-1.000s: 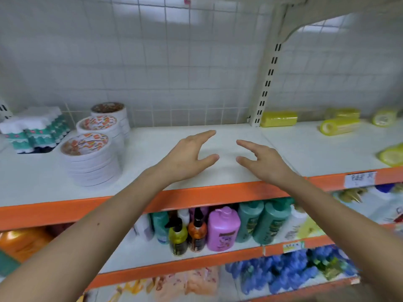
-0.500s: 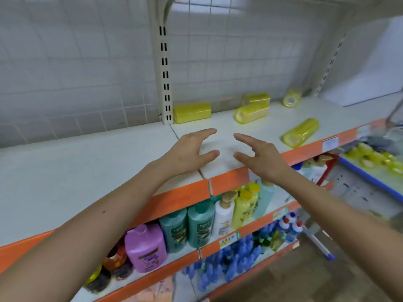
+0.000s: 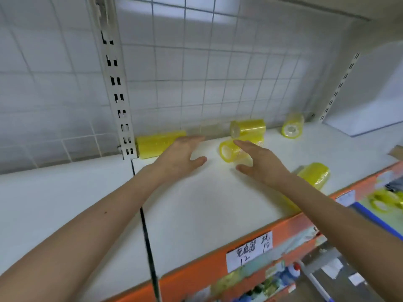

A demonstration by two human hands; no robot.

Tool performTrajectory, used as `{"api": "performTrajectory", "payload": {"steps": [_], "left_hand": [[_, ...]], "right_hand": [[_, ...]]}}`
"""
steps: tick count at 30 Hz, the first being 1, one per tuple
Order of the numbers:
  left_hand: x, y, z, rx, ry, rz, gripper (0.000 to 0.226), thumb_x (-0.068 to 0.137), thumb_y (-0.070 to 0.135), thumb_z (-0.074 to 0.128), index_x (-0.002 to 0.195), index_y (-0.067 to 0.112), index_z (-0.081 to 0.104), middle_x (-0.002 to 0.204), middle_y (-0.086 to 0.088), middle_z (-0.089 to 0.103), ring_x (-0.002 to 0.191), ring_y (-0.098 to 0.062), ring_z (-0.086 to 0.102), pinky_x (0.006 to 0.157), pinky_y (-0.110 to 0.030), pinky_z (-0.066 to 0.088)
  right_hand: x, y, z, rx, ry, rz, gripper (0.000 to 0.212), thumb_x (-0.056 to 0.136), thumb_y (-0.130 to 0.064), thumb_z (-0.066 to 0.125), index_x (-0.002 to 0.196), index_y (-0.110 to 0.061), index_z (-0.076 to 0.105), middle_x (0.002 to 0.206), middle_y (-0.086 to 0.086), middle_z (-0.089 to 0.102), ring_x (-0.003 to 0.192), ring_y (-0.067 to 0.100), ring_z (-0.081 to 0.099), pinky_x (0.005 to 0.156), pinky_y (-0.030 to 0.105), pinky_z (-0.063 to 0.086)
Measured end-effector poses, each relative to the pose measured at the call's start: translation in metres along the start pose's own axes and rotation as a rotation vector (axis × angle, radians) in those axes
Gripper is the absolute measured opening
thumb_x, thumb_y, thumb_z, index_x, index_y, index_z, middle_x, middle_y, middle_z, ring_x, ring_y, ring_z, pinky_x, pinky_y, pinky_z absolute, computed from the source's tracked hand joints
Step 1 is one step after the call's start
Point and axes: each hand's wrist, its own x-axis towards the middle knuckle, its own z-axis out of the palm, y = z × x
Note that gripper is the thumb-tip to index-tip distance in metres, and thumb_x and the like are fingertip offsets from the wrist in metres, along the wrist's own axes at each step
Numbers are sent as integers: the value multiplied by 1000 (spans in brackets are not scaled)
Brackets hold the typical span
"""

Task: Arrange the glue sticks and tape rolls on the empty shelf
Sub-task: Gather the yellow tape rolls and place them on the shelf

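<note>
Yellow tape rolls [image 3: 248,127] lie scattered on the white shelf [image 3: 196,203]. The right hand [image 3: 261,164], fingers spread, partly hides the middle roll [image 3: 226,151]; its forearm cuts off the front roll [image 3: 316,174]. The left hand [image 3: 178,158], also spread, holds nothing.

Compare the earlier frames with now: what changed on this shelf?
The view swung right along the shelf; the bowl stacks dropped out of sight. The left hand and right hand moved forward among the yellow tape packs, flanking the middle pack. Nothing gripped: both hands stay open, the packs lie unmoved.
</note>
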Motion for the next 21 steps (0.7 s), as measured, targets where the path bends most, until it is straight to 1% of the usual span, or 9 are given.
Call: {"api": "performTrajectory", "payload": {"steps": [4, 6, 8, 10, 11, 13, 16, 19, 21], "left_hand": [[25, 6, 13, 40, 2, -3, 60, 89, 28, 57, 141, 13, 33, 146, -6, 38, 135, -23, 32, 107, -20, 19], [35, 7, 20, 53, 7, -16, 60, 88, 30, 58, 140, 12, 34, 145, -7, 39, 134, -24, 34, 108, -24, 22], [43, 7, 24, 56, 19, -46, 61, 87, 31, 58, 140, 12, 35, 144, -8, 41, 133, -26, 35, 109, -27, 25], [48, 9, 24, 68, 37, -87, 61, 87, 29, 59, 140, 11, 35, 144, -9, 41, 133, -26, 35, 107, -25, 24], [50, 9, 22, 76, 51, -101, 60, 87, 28, 59, 139, 11, 36, 143, -9, 41, 133, -26, 34, 107, -24, 22], [53, 8, 19, 111, 98, -126, 62, 86, 28, 61, 139, 10, 36, 143, -10, 41, 135, -26, 30, 107, -21, 17], [52, -1, 14, 187, 120, -211, 72, 82, 36, 64, 142, 13, 31, 148, -3, 34, 141, -24, 17, 111, -23, 12], [46, -17, 9, 298, 52, -390, 85, 77, 46, 66, 145, 18, 22, 151, 0, 26, 142, -23, 15, 114, -31, 14], [43, -24, 7, 369, -7, -458, 87, 78, 44, 66, 145, 19, 18, 152, -1, 25, 141, -24, 19, 113, -33, 16]], "right_hand": [[26, 25, 1, -105, -99, -68, 75, 87, -24, 58, 145, -26, 11, 154, -8, 15, 142, 8, 10, 106, 23, 24], [37, 35, 1, -155, -129, -127, 77, 87, -25, 58, 145, -24, 8, 154, -8, 11, 143, 9, 5, 109, 23, 19], [48, 43, 1, -210, -148, -192, 78, 86, -25, 58, 146, -21, 7, 154, -5, 11, 143, 12, 4, 111, 22, 11], [57, 46, 0, -250, -141, -252, 76, 87, -24, 57, 145, -18, 10, 153, -3, 15, 142, 14, 9, 109, 18, 8], [61, 45, 1, -255, -131, -270, 74, 86, -24, 58, 145, -19, 13, 152, -3, 18, 141, 15, 13, 107, 18, 10], [68, 43, 0, -242, -114, -283, 72, 84, -25, 61, 143, -22, 20, 149, -4, 26, 138, 16, 22, 105, 22, 20], [78, 39, -1, -242, -100, -273, 72, 79, -28, 66, 141, -25, 28, 144, -4, 36, 134, 17, 30, 101, 28, 33], [85, 35, -3, -250, -88, -270, 71, 80, -32, 65, 140, -26, 29, 143, -3, 38, 132, 18, 33, 100, 32, 38], [89, 33, -4, -259, -83, -271, 71, 80, -35, 64, 140, -26, 28, 142, -2, 39, 131, 20, 34, 99, 33, 39]]}}
